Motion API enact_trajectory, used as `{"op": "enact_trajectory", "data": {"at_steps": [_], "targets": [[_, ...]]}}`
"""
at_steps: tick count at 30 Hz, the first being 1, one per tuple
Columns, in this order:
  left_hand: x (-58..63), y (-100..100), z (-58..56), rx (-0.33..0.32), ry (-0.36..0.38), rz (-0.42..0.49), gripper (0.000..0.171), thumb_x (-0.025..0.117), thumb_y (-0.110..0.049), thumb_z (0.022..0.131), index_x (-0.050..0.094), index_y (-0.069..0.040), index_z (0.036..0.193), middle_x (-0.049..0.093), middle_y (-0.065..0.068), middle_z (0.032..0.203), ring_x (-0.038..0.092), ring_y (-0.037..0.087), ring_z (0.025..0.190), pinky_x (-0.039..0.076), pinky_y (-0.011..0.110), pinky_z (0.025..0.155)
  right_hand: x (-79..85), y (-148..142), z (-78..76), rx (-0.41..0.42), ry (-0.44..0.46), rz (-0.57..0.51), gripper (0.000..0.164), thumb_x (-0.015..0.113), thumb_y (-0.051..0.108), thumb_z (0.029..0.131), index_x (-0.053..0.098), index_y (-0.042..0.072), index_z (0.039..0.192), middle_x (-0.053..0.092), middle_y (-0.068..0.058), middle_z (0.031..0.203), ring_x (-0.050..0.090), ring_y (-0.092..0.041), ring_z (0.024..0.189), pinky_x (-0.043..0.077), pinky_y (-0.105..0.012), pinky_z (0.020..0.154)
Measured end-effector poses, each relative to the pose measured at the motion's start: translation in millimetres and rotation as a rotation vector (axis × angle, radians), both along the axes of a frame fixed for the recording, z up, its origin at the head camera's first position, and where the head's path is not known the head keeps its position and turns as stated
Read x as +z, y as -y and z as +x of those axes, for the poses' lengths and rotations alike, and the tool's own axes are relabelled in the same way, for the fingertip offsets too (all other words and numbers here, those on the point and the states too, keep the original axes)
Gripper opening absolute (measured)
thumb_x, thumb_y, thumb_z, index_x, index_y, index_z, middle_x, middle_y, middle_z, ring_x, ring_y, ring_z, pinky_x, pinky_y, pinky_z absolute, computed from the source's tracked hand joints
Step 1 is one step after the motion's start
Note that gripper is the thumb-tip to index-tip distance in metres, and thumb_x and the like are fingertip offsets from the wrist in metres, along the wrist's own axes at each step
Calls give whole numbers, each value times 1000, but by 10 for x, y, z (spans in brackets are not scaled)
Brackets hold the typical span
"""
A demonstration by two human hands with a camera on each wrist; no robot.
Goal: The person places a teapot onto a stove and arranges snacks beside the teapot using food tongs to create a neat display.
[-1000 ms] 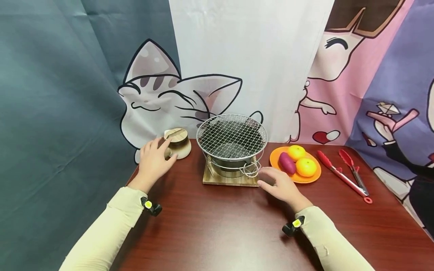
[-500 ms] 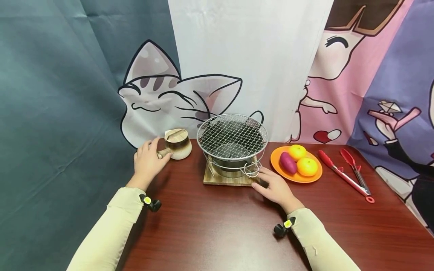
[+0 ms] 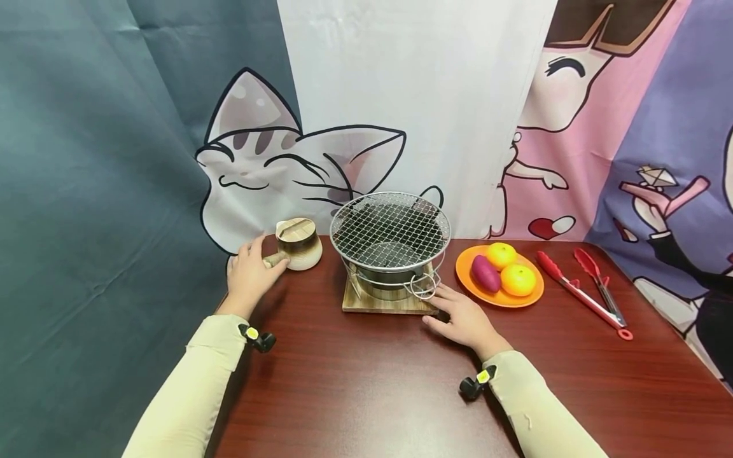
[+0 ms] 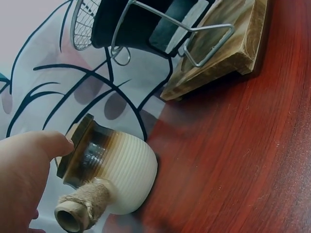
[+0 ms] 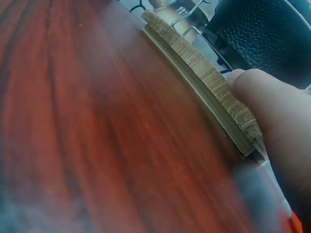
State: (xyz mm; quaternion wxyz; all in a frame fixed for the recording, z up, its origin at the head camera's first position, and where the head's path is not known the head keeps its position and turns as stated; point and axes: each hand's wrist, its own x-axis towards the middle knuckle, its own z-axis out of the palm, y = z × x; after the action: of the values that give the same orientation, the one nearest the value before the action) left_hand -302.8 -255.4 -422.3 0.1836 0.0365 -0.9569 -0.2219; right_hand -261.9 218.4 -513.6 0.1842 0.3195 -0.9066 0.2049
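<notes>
A small side-handled pot with a brown-to-cream ribbed body and a wooden lid stands at the table's back left. Its rope-wrapped handle sticks out towards my left hand, which lies beside it with fingers spread. My left thumb is close to the lid; contact is unclear. A dark round stove under a wire grill rests on a square wooden base. At the base's right front corner is my right hand, fingers extended, its thumb over or against the edge.
An orange plate on the right bears a purple sweet potato and two oranges. Red-tipped tongs lie beyond it. A printed curtain hangs along the table's back edge.
My left hand has drawn slightly back and left from in front of the pot. The right hand has moved left, closer to the wooden base. Pot and stove have stayed in place.
</notes>
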Motion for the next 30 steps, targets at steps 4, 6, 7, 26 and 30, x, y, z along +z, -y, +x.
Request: {"op": "enact_trajectory", "data": {"at_steps": [4, 6, 7, 26, 30], "targets": [[-30, -8, -41, 2, 33, 22, 84, 67, -54, 88, 36, -14, 155, 40, 27, 148, 43, 54, 128, 33, 67, 103, -9, -12, 33, -5, -22, 25, 51, 74, 43, 88, 69, 17, 131, 59, -7, 142, 56, -27, 131, 48, -48, 102], [-50, -9, -69, 1, 58, 27, 84, 66, -54, 89, 34, -14, 156, 39, 27, 149, 42, 53, 131, 35, 67, 102, -10, -15, 49, 4, -39, 36, 49, 75, 40, 88, 70, 15, 130, 60, -7, 140, 58, -27, 128, 48, -48, 102], [-59, -11, -80, -1, 68, 31, 84, 66, -53, 89, 34, -13, 156, 39, 27, 150, 40, 52, 133, 36, 68, 102, -15, -16, 58, 6, -53, 44, 49, 75, 39, 88, 70, 15, 129, 61, -8, 138, 58, -28, 128, 48, -48, 102], [-203, 42, -142, 7, 144, 84, 82, 66, -48, 92, 33, -8, 155, 42, 31, 146, 48, 49, 128, 40, 69, 96, 28, 274, 289, 23, -206, 120, 49, 76, 23, 85, 67, 2, 128, 62, -18, 133, 62, -38, 119, 50, -53, 98], [-215, 23, -157, 5, 131, 113, 76, 68, -45, 92, 39, -8, 152, 48, 30, 141, 50, 47, 126, 42, 68, 95, 18, 323, 301, -10, -206, 127, 48, 76, 23, 84, 68, 5, 128, 59, -18, 134, 62, -37, 117, 50, -52, 98]]}}
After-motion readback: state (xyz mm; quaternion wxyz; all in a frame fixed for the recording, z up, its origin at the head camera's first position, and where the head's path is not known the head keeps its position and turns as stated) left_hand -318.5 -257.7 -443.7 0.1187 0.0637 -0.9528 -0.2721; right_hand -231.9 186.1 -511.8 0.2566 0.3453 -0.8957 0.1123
